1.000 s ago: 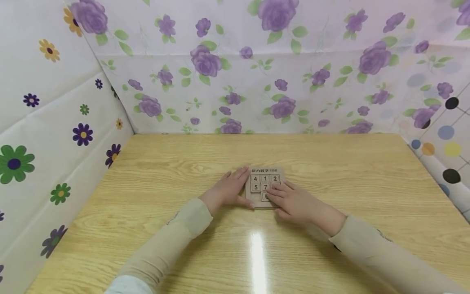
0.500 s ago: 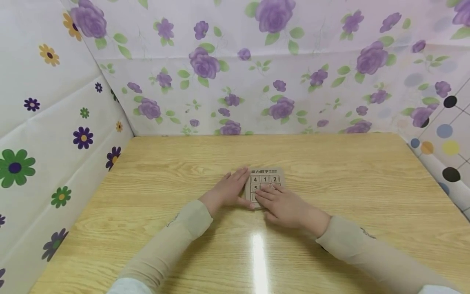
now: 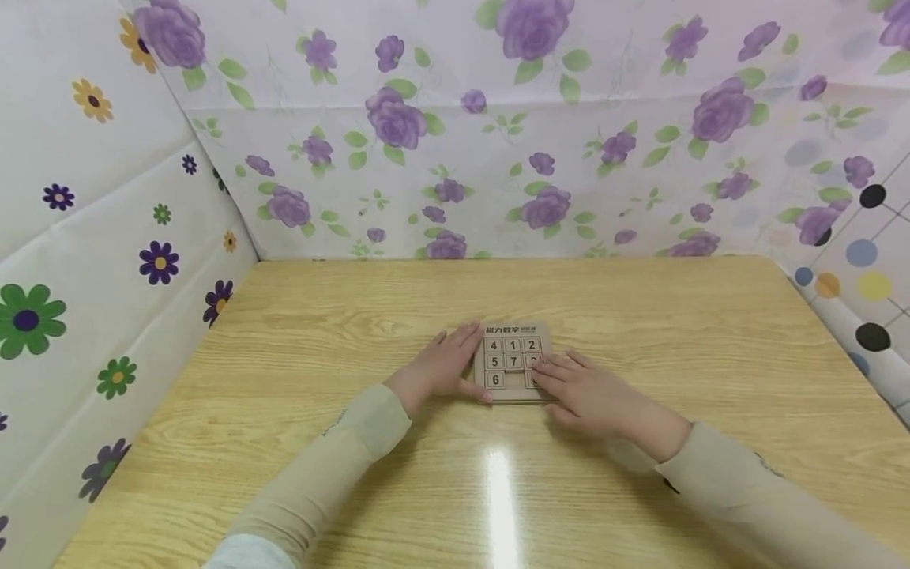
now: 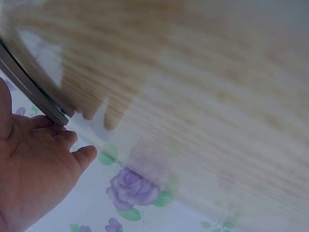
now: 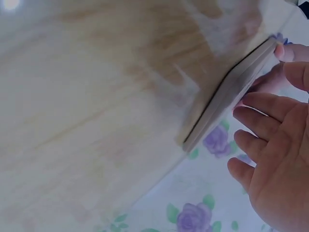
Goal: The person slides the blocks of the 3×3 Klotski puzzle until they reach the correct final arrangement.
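Head view: two hands (image 3: 442,368) (image 3: 596,395) touch one board (image 3: 514,381)

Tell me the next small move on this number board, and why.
Probably slide the bottom-right tile left into the gap: that space lies open between it and the 6 tile, the right hand partly covers that tile, and the left hand lies at the left edge of the board, where it could steady it.

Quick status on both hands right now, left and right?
Left grip: open, along the left edge of the number puzzle.
Right grip: open, partly covering two lower-right tiles, grasping nothing.
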The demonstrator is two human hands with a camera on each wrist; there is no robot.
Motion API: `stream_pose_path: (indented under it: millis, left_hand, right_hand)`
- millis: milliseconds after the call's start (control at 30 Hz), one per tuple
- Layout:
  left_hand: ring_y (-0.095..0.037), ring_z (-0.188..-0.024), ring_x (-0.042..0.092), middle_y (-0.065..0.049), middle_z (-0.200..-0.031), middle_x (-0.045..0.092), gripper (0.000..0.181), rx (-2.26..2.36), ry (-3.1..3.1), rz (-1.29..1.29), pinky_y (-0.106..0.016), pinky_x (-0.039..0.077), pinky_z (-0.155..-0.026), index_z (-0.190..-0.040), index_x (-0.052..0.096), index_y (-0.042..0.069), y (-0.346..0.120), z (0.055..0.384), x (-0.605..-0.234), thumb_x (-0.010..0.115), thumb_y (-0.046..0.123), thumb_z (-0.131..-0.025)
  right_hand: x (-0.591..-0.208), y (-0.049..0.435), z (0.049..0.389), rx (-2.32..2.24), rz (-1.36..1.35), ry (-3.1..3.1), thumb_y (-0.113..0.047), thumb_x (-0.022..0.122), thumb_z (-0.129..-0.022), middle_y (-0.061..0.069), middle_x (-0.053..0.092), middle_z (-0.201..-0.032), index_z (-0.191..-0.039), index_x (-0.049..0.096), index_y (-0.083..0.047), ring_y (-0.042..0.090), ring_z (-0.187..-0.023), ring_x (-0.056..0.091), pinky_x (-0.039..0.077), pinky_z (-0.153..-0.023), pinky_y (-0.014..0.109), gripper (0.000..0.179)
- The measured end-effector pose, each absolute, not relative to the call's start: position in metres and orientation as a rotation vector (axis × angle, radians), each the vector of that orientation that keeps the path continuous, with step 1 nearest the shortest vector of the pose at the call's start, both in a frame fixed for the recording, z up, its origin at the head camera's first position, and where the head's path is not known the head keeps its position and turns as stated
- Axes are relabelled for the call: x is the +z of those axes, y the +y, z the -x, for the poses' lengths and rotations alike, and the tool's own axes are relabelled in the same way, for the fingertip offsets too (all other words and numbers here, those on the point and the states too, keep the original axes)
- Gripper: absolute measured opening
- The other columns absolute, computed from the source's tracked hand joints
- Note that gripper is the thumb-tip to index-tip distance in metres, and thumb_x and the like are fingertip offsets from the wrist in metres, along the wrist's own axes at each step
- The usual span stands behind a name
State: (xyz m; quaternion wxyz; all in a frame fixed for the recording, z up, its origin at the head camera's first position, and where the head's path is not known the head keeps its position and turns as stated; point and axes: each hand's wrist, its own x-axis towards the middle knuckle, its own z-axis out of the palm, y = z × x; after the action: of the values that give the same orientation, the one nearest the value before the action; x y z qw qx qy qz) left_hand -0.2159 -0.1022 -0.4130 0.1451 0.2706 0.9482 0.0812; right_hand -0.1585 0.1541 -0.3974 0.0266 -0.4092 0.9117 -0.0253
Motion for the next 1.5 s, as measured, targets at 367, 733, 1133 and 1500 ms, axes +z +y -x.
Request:
stream_pose_path:
  millis: [367,733,1133,1500]
  left_hand:
    - [-0.023,-0.148,0.005,-0.008,-0.161,0.005,0.116,0.247,2.724,-0.765,-0.044,0.008,-0.121,-0.154,0.009,0.008,-0.103,0.217,-0.411,0.066,0.067,-0.072]
    - [-0.022,-0.148,0.004,-0.007,-0.161,0.004,0.116,0.231,2.724,-0.771,-0.043,0.008,-0.121,-0.154,0.007,0.009,-0.103,0.218,-0.412,0.064,0.069,-0.073]
    - [-0.022,-0.148,0.003,-0.007,-0.161,0.004,0.116,0.243,2.709,-0.768,-0.044,0.007,-0.121,-0.154,0.007,0.008,-0.102,0.215,-0.41,0.066,0.067,-0.072]
    - [-0.023,-0.148,0.003,-0.007,-0.161,0.004,0.115,0.233,2.713,-0.77,-0.043,0.007,-0.121,-0.154,0.008,0.008,-0.102,0.215,-0.409,0.065,0.067,-0.073]
  right_hand:
    - [-0.401,0.15,0.154,-0.063,1.288,2.823,-0.028,0.05,-0.096,0.015,0.045,-0.145,-0.138,0.047,0.001,0.034,-0.137,0.037,0.027,-0.114,0.053,0.051]
    - [-0.402,0.138,0.157,-0.098,1.262,2.796,-0.034,0.049,-0.096,0.016,0.039,-0.149,-0.14,0.043,0.002,0.035,-0.14,0.03,0.023,-0.116,0.052,0.057]
    - [-0.397,0.154,0.167,-0.064,1.139,2.824,-0.034,0.049,-0.097,0.018,0.041,-0.147,-0.139,0.044,0.004,0.038,-0.138,0.033,0.023,-0.115,0.055,0.057]
    - [-0.394,0.157,0.149,-0.036,1.196,2.819,-0.033,0.052,-0.095,0.016,0.045,-0.145,-0.138,0.047,0.002,0.036,-0.135,0.039,0.028,-0.113,0.055,0.055]
